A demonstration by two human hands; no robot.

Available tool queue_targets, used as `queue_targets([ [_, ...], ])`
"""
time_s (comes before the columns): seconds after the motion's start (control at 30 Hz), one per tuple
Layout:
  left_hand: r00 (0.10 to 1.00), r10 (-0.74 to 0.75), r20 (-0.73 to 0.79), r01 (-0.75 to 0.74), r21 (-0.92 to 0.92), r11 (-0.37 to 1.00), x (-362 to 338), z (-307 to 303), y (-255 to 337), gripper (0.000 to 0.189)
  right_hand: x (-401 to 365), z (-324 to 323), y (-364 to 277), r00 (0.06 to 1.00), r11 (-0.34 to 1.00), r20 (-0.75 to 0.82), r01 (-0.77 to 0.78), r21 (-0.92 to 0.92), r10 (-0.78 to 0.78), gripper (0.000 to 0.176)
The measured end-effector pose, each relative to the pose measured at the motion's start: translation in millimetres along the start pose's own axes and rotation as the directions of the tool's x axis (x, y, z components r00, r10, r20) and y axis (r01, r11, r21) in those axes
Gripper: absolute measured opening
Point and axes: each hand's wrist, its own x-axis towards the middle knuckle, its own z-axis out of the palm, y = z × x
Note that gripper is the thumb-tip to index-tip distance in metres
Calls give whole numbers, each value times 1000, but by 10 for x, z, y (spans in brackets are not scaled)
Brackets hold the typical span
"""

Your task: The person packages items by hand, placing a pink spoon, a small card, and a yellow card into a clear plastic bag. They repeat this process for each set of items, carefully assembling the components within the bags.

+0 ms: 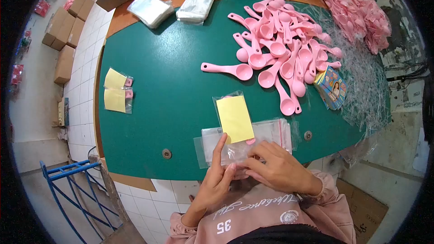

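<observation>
A clear plastic bag (218, 108) with a yellow card (235, 118) and a bit of pink showing lies on a stack of clear bags (209, 141) at the table's near edge. My left hand (217, 177) points its index finger along the card's lower left corner, its thumb near the bag's lower end. My right hand (276, 165) has its fingers bent together at the lower end of the bag, pinching clear plastic. Beyond them, a pile of pink spoons (275, 48) covers the right side, with one spoon (226, 69) lying apart at its left.
Two packed bags with yellow cards (115, 100) lie at the left of the green table (149, 72). Stacks of clear bags (199, 0) stand at the back. Printed cards (333, 89), plastic scraps (361, 86) and bagged pink spoons (357, 16) are at the right.
</observation>
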Motion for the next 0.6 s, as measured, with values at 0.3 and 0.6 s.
queue_targets([
  [0.3,983,165,-74,-143,245,959,-107,38,-61,57,51,132,-77,995,994,48,86,-71,-83,21],
  [0.6,970,196,-147,-177,132,975,41,60,-52,58,53,92,16,971,972,39,234,-2,-234,20],
])
